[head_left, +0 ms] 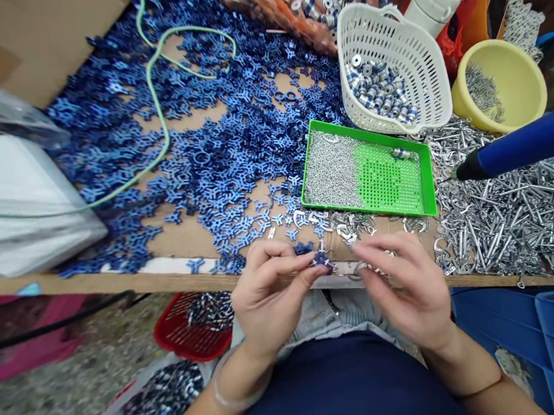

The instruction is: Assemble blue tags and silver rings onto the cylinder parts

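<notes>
Near the table's front edge, my left hand [269, 294] pinches a small dark blue part with metal pins [323, 262] between thumb and fingertips. To its right, slightly blurred, my right hand [407, 286] has its thumb and fingers apart, and I see nothing held in it. Curved silver metal pieces [348, 224] lie just beyond both hands. Behind them stands a green tray [427, 182], its left part covered with tiny silver pins [330, 169] and one small cylinder [401, 153] at the right.
Blue three-armed parts [231, 146] cover the table's left and middle, with a green cord [160, 107] across them. A white basket [429, 79] holds metal cylinders. A yellow bowl [524, 86], silver rods [496, 224] and a blue-handled tool [532, 144] are at right. Below sits a red basket [171, 334].
</notes>
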Tool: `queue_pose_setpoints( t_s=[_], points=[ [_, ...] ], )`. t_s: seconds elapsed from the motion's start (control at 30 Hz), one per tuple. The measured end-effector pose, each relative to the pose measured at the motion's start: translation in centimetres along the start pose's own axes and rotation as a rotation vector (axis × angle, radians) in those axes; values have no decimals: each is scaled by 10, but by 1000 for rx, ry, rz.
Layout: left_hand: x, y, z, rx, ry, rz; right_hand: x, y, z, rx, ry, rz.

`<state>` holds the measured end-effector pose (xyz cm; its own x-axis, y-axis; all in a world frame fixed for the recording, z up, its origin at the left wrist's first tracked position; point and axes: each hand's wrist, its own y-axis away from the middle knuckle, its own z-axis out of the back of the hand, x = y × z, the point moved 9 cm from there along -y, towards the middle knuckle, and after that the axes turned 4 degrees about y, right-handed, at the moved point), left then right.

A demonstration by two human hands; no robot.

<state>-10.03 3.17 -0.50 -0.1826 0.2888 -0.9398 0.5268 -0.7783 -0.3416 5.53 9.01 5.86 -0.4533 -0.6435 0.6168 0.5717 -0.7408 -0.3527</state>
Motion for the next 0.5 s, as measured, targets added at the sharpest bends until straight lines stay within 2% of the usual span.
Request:
queue_pose_setpoints(
  t_s=[0.1, 0.2, 0.33, 0.5],
  points=[
    [5, -2, 19, -114, -27, 2, -33, -2, 6, -104, -54, -165],
    [13, -2, 42, -229, -110, 11, -47, -11, -7, -64, 65, -156],
    [24, -3, 65, -342, -220, -44, -37, -28, -40, 34, 318, 15],
    [35, -2, 72, -363, -263, -81, -13, -48, -82, 124, 530, 214]
  ],
)
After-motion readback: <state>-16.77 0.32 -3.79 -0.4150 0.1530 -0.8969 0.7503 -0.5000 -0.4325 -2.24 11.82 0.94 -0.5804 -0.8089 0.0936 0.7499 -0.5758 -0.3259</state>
